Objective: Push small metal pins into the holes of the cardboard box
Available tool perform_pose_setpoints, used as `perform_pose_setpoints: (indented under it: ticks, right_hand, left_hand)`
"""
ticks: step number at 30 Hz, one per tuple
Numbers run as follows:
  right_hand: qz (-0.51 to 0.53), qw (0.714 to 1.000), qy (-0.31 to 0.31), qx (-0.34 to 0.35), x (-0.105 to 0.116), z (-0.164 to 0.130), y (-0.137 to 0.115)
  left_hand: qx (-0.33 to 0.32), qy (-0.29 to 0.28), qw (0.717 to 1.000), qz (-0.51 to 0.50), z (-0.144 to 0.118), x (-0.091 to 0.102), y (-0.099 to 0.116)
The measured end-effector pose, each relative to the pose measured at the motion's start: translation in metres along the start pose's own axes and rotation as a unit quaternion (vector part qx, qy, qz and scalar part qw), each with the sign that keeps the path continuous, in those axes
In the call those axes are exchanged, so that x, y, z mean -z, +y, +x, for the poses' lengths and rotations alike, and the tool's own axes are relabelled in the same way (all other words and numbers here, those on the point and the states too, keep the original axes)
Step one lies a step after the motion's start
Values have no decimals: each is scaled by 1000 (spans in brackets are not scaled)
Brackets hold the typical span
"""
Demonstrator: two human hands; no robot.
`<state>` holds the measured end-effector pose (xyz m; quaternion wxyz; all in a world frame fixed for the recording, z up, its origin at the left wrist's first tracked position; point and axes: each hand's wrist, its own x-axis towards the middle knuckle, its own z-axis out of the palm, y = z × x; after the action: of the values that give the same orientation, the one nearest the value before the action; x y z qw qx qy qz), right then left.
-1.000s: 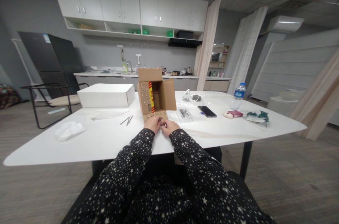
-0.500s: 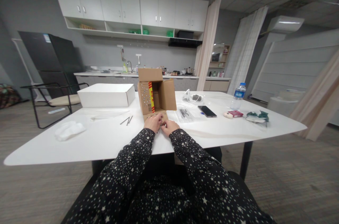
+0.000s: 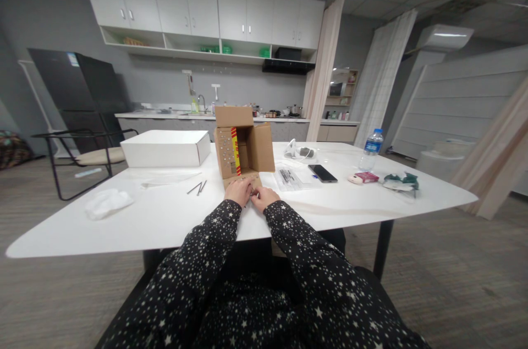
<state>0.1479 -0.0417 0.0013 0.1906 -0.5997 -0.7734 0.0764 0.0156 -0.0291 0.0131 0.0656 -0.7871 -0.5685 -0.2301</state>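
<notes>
A cardboard box (image 3: 244, 153) stands on its side on the white table, its opening towards me and its flaps spread. Small shiny dots cover the left flap (image 3: 225, 152), and red-and-yellow tape runs along that flap's inner edge. Over the front flap, which lies low on the tabletop, my left hand (image 3: 238, 191) has its fingers curled together. Close beside it, my right hand (image 3: 265, 197) is also closed, fingertips nearly meeting the left ones. Whatever sits between the fingertips is too small and hidden to name.
Left of the box are thin metal rods (image 3: 198, 187), crumpled white wrap (image 3: 108, 203) and a white box (image 3: 167, 148). To the right lie a clear plastic bag (image 3: 295, 177), a phone (image 3: 323, 173), a pink packet (image 3: 366, 177), a green-and-white bundle (image 3: 401, 183) and a water bottle (image 3: 371, 150).
My hands stay over the front flap; the left fingers have shifted very slightly. The box and the other things on the table have not moved.
</notes>
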Motion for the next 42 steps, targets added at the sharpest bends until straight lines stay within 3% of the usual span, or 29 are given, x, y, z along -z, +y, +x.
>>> perform_pose_setpoints:
  ticks: [18, 26, 42]
  right_hand:
    - [-7, 1000, -10, -5, 5, -3, -4]
    - [-5, 1000, -10, -5, 6, -3, -4]
    - [-2, 1000, -4, -18, 5, -3, -4]
  left_hand:
    - [-70, 45, 997, 1, 11, -14, 2]
    - [-50, 15, 999, -14, 11, -12, 4]
    - [-98, 12, 995, -32, 16, -15, 2]
